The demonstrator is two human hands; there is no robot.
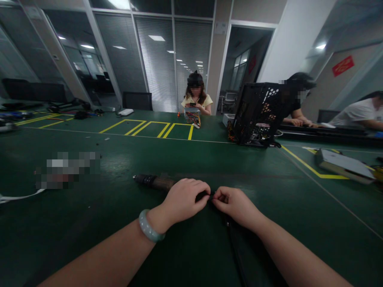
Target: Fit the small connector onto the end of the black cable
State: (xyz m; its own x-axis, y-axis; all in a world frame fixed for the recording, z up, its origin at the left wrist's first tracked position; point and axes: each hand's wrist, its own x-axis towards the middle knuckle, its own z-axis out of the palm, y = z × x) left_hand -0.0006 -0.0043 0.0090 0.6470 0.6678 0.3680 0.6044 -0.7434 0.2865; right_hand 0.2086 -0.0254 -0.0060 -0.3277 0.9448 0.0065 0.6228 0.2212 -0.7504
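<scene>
My left hand (187, 199), with a pale green bangle (148, 227) on its wrist, is closed, thumb and fingers pinched together. Close beside it, my right hand (237, 205) is also closed in a pinch, the fingertips of both hands almost meeting. A small dark piece (211, 195) shows between them, too small and dim to name. Just beyond my left hand, a dark electric screwdriver (152, 181) lies on the green table, its tip pointing left and its rear end hidden by the hand. Below my right hand, a long thin black strip (235, 249) runs toward me.
At the right stand an open black computer case (254, 115) and a flat grey metal box (344, 164). A blurred-out item (66, 171) with a white strap lies at the left. Across the table a person (196, 99) handles a wired unit; others work at the right.
</scene>
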